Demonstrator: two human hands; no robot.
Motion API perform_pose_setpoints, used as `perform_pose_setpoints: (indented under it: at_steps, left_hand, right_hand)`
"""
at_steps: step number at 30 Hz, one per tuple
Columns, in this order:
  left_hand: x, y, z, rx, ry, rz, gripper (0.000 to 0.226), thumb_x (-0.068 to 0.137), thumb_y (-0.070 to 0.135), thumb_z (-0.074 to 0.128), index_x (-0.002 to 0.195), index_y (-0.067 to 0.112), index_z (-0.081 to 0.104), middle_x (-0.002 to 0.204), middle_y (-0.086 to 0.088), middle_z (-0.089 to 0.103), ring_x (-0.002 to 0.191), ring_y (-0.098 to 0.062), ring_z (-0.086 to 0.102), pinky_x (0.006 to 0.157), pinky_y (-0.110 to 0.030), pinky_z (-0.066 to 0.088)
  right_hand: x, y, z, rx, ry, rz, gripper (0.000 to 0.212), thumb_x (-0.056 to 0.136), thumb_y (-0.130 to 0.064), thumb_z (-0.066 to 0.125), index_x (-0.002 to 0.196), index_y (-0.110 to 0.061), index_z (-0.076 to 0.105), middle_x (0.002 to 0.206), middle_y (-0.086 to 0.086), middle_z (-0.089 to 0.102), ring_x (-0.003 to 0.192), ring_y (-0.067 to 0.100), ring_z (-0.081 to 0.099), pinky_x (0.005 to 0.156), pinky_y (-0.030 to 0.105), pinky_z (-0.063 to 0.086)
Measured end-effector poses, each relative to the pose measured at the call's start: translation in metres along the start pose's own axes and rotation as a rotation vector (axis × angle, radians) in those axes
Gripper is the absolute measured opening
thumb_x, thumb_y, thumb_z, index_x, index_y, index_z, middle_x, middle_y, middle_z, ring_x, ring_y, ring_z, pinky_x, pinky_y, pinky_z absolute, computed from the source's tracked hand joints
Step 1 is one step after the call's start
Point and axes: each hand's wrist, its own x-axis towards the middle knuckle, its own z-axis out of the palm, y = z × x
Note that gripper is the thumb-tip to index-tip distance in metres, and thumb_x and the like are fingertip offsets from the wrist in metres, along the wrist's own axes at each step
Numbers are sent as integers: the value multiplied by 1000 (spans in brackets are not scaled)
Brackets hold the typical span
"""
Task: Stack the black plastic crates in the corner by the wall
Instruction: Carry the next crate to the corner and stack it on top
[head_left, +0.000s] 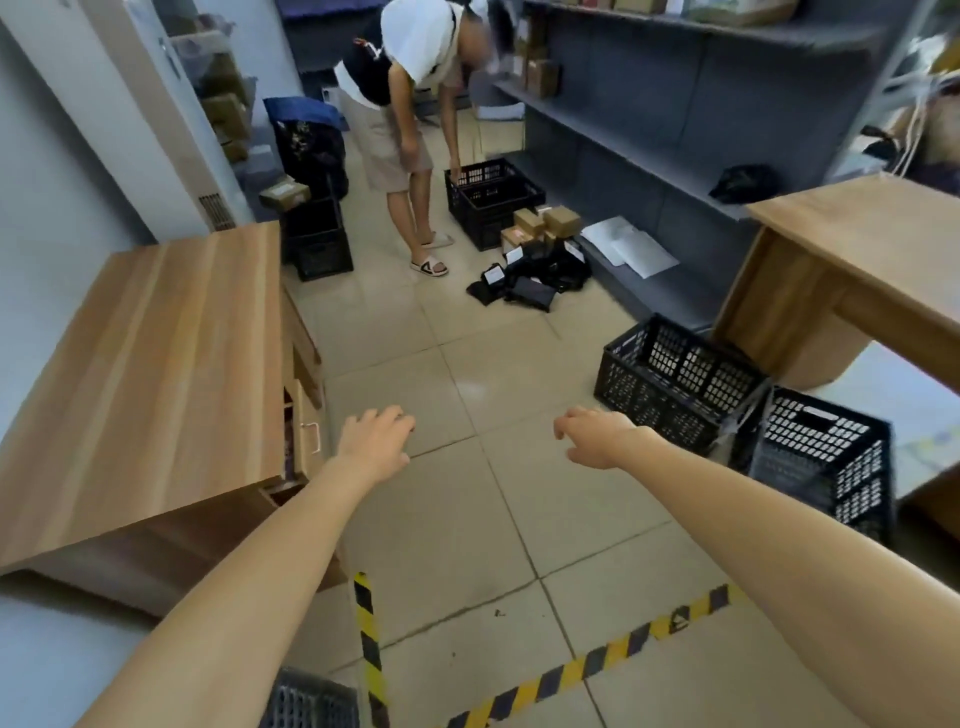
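Two empty black plastic crates stand on the tiled floor at the right: one (675, 382) beside a wooden desk leg, another (818, 460) nearer to me. A third crate (491, 202) sits farther off under another person's hand. More crates are stacked (317, 234) at the back left by the wall. A crate edge (311, 701) shows at the bottom. My left hand (374, 441) and right hand (595, 436) reach out over bare floor, fingers apart, holding nothing.
A person (410, 104) bends over the far crate. Small cardboard boxes and black packets (540, 260) litter the floor beside grey shelving (649, 130). A wooden cabinet (156, 364) stands left, a wooden desk (857, 260) right. Yellow-black tape (571, 670) marks the floor.
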Motion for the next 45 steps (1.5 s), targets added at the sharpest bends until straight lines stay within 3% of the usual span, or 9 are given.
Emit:
perform_pose_setpoints:
  at_steps: [9, 18, 24, 30, 36, 45]
  left_hand:
    - [73, 214, -64, 125, 100, 313, 47, 94, 37, 53, 139, 26, 43, 151, 0, 35, 135, -25, 37, 103, -38, 35]
    - [162, 326, -94, 201, 130, 495, 39, 92, 33, 54, 130, 26, 51, 136, 0, 50, 125, -24, 47, 99, -39, 40]
    - [238, 394, -108, 247, 153, 638, 37, 92, 32, 54, 128, 25, 52, 135, 0, 49, 124, -26, 47, 96, -38, 41]
    - [353, 402, -150, 223, 169, 681, 36, 91, 33, 54, 127, 26, 53, 140, 2, 44, 125, -24, 47, 95, -38, 44]
    - [458, 380, -168, 225, 72, 606, 34, 92, 31, 53, 126, 27, 54, 139, 2, 46, 124, -24, 48, 96, -37, 42]
    - [536, 386, -152, 220, -55, 591, 34, 93, 31, 50, 127, 26, 53, 134, 0, 51, 123, -24, 49, 92, -38, 43]
  right_hand:
    - [-83, 171, 21, 92, 33, 214, 38, 94, -25, 48, 132, -24, 49, 135, 5, 46, 120, 28, 50, 91, 41, 45]
    - [-150, 302, 51, 147, -10, 427, 36, 97, -26, 49, 132, -15, 48, 128, 9, 52, 114, 30, 54, 90, 43, 50]
    - [-129, 377, 57, 200, -65, 532, 30, 96, -25, 50, 124, -18, 53, 122, 6, 55, 110, 29, 56, 87, 42, 50]
    - [-44, 440, 1, 232, -27, 522, 31, 95, -26, 50, 124, -16, 55, 125, 7, 55, 112, 30, 57, 89, 44, 51]
    - [46, 487, -55, 308, 173, 468, 26, 96, -30, 47, 120, -25, 55, 119, 3, 54, 107, 25, 57, 80, 37, 48]
    - [119, 545, -44, 273, -158, 463, 32, 96, -24, 48, 126, -15, 55, 127, 9, 56, 114, 28, 56, 94, 42, 49]
